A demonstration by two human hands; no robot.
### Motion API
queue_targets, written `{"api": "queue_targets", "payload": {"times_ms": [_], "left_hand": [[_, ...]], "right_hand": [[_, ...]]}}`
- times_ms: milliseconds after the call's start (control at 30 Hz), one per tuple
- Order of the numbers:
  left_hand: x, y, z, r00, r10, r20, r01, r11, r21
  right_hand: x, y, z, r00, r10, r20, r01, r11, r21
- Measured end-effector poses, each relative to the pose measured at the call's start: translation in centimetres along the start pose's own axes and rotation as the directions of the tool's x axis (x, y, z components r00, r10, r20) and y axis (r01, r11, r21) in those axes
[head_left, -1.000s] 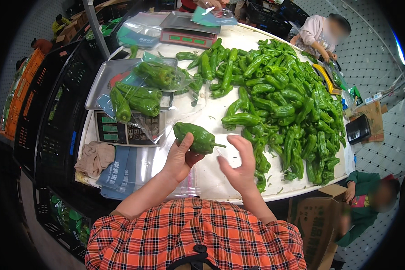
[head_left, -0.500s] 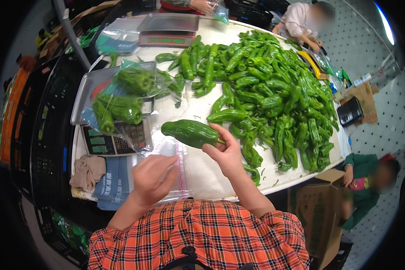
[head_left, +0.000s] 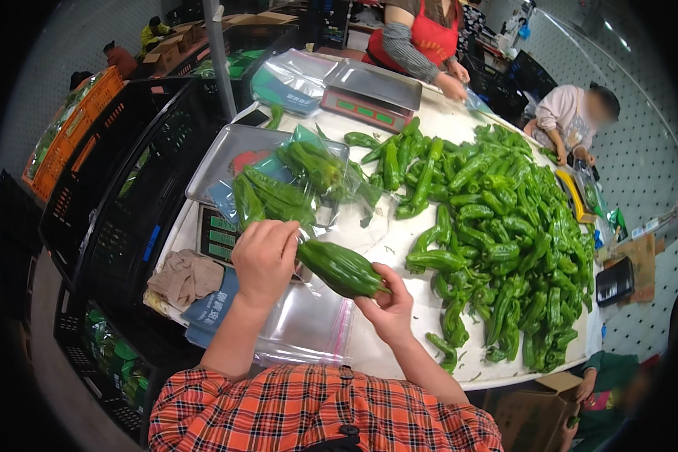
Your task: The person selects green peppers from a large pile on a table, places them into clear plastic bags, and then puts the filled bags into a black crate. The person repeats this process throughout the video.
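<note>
So the right hand (head_left: 388,303) is pinching 1 big green pepper (head_left: 343,268) near its stem end, thumb against fingers. The pepper sits between both hands, over the table (head_left: 380,343). Left hand's (head_left: 264,260) fingertips are bunched together by the pepper's other end; can't tell if they're nipping any plastic.

Just beyond the left hand, at least 1 clear bag (head_left: 279,194) with several peppers in it lies on the scale (head_left: 212,167). I'd call it partway at most: some peppers are bagged, but the 1 in hand isn't, and there's a huge loose heap (head_left: 505,241) right of the grip. Flat clear bags (head_left: 305,328) lie below the hands, near the body.
</note>
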State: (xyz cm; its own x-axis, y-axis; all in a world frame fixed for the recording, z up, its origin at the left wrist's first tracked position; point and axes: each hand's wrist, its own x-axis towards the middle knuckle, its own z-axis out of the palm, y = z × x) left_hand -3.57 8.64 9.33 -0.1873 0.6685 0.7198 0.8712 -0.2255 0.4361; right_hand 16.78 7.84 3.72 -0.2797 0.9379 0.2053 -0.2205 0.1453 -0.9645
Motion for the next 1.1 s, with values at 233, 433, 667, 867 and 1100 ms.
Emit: {"api": "queue_targets", "payload": {"times_ms": [233, 433, 667, 867, 1100], "left_hand": [[0.1, 0.0, 0.0, 0.996, 0.074, -0.048, -0.076, 0.996, -0.038], [-0.4, 0.0, 0.8, 0.993, 0.119, 0.011, -0.118, 0.99, -0.074], [-4.1, -1.4, -1.1, 0.999, 0.048, -0.02, -0.052, 0.912, -0.407], [-8.5, -4.0, -0.5, 0.437, -0.553, 0.709, 0.852, 0.0, -0.524], [-5.3, -3.7, 1.4, 0.398, -0.332, 0.855, 0.909, 0.017, -0.416]], "right_hand": [[8.5, 1.7, 6.2, 0.999, 0.029, -0.045, -0.026, 0.997, 0.079], [14.5, 4.1, 8.1, 1.0, -0.014, -0.013, 0.01, 0.971, -0.238], [9.1, 1.0, 1.5, 0.959, -0.276, 0.065, 0.269, 0.815, -0.514], [14.0, -1.0, -3.9, 0.903, -0.314, -0.293, 0.085, 0.8, -0.594], [17.6, 0.4, -4.7, 0.913, 0.399, -0.082, -0.39, 0.796, -0.462]]}}
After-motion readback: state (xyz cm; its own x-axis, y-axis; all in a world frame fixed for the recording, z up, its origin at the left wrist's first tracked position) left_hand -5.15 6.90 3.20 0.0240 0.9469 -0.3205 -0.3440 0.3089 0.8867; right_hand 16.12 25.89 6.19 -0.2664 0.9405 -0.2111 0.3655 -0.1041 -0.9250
